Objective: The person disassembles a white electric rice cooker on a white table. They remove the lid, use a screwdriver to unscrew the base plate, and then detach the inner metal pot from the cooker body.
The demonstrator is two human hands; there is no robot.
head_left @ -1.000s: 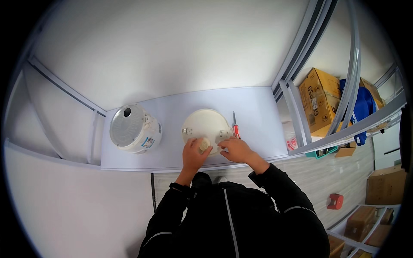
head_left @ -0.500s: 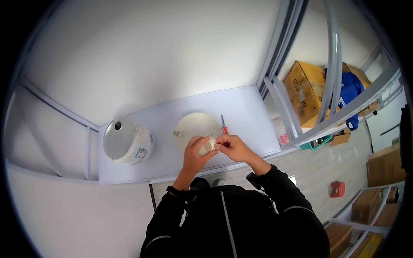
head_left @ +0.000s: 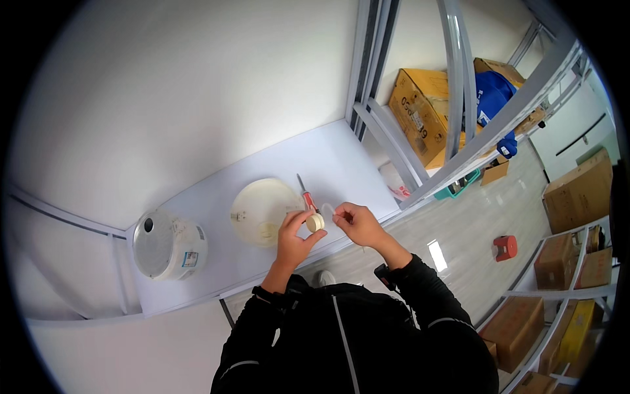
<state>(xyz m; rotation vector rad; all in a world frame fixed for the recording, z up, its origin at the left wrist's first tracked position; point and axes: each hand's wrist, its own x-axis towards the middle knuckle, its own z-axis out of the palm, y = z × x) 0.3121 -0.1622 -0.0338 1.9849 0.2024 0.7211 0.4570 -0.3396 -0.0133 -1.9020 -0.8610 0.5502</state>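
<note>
My left hand grips a small cream roll of tape between thumb and fingers, above the front part of the table. To its right, my right hand is closed in a pinch on a thin pale strip that curves toward the roll. A round off-white lid lies flat on the table beyond my left hand. Just past the roll, a screwdriver with a red handle rests with its shaft pointing away from me.
A white bucket with a hole in its grey top stands at the table's left. Grey metal posts rise at the right. Beyond them are a yellow carton and a blue cloth item. A red stool stands on the floor.
My right hand has drawn away from the roll, and a pale strip now shows between the hands. The roll has turned in my left hand. The whole view has swung to the right.
</note>
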